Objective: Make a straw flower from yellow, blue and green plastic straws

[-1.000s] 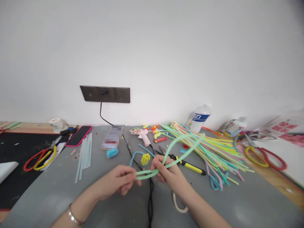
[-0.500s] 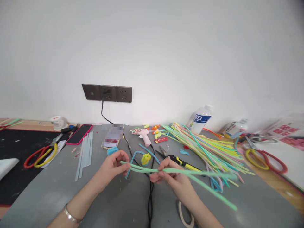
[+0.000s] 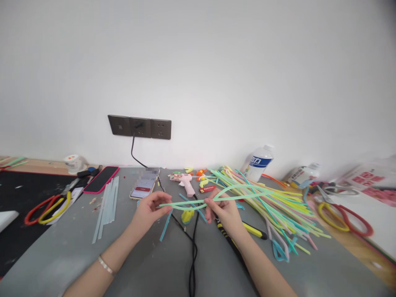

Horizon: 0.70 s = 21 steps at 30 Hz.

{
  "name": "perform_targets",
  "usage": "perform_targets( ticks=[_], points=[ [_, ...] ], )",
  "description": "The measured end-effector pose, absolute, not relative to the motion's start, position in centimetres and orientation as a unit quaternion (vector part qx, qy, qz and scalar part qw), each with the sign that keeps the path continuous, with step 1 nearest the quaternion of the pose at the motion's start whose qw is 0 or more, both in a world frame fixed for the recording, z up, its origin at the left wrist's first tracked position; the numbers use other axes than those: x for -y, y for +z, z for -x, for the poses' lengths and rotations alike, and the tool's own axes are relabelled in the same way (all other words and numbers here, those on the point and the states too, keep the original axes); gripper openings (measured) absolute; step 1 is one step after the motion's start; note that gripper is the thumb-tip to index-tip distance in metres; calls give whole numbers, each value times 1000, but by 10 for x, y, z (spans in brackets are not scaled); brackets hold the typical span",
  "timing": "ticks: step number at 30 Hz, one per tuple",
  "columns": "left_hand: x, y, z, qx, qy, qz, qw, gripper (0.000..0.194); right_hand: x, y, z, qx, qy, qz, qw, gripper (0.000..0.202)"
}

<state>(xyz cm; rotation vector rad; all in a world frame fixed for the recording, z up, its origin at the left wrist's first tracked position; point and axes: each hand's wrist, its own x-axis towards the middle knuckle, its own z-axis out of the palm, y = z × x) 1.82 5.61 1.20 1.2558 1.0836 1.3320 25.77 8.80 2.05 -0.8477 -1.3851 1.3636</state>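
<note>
My left hand (image 3: 153, 207) pinches the left ends of mint-green pipe cleaners (image 3: 187, 205) between thumb and fingertips. A short distance to the right, my right hand (image 3: 225, 211) is closed on the same stems, their free ends reaching right over a pile of coloured pipe cleaners (image 3: 278, 210). Between the two hands the stems run nearly level, slightly apart. Below them on the grey mat lie a coiled yellow pipe cleaner (image 3: 187, 217) and a bent blue pipe cleaner (image 3: 166, 227). Black-and-yellow pliers (image 3: 254, 230) lie partly hidden under my right hand and forearm.
A pink glue gun (image 3: 187, 183) lies behind my hands, its black cable (image 3: 193, 247) crossing the mat. To the left are a phone (image 3: 144, 185), a pink-edged phone (image 3: 102, 180), glue sticks (image 3: 108, 202) and scissors (image 3: 49, 208). A white bottle (image 3: 259, 163) and more scissors (image 3: 346, 216) stand or lie right.
The stems' free ends have swung upward, from pointing down to the right to arching over the pile. Both hands are slightly higher and farther apart.
</note>
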Motion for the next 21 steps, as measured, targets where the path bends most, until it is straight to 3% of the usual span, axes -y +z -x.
perform_targets(
  ticks=[21],
  points=[
    [-47, 7, -15, -472, 511, -591, 408, 21, -87, 11, -264, 671, 404, 390, 484, 38]
  ],
)
